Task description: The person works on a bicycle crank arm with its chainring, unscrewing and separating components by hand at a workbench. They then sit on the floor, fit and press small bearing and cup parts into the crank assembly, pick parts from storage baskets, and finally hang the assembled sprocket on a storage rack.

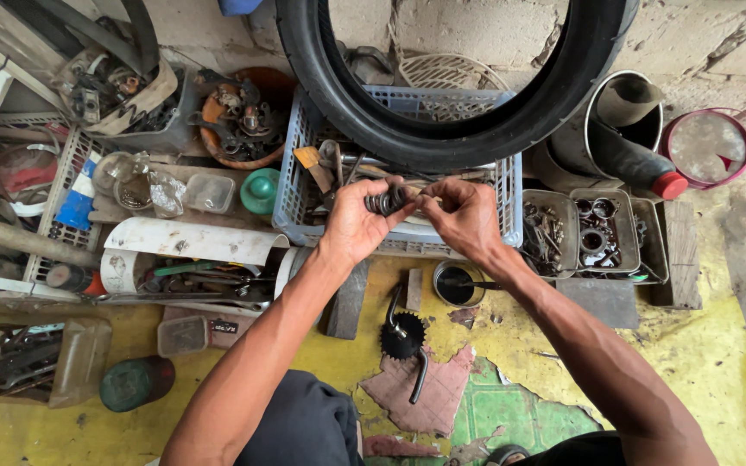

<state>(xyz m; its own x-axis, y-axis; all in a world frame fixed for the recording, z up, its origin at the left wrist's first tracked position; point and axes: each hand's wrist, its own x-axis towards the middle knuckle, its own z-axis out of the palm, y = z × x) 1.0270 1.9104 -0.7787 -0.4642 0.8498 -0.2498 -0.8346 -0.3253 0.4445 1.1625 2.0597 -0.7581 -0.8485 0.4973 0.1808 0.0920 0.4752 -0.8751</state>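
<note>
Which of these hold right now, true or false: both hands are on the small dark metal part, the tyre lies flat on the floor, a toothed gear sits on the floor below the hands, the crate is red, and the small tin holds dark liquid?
1. Both the left hand and the right hand hold the small dark metal part. True.
2. The black tyre lies flat on the floor. False: it stands upright in the crate.
3. A toothed gear lies on the floor below the hands. True.
4. The plastic crate is red. False: it is blue.
5. The small round tin holds dark liquid. True.
</note>
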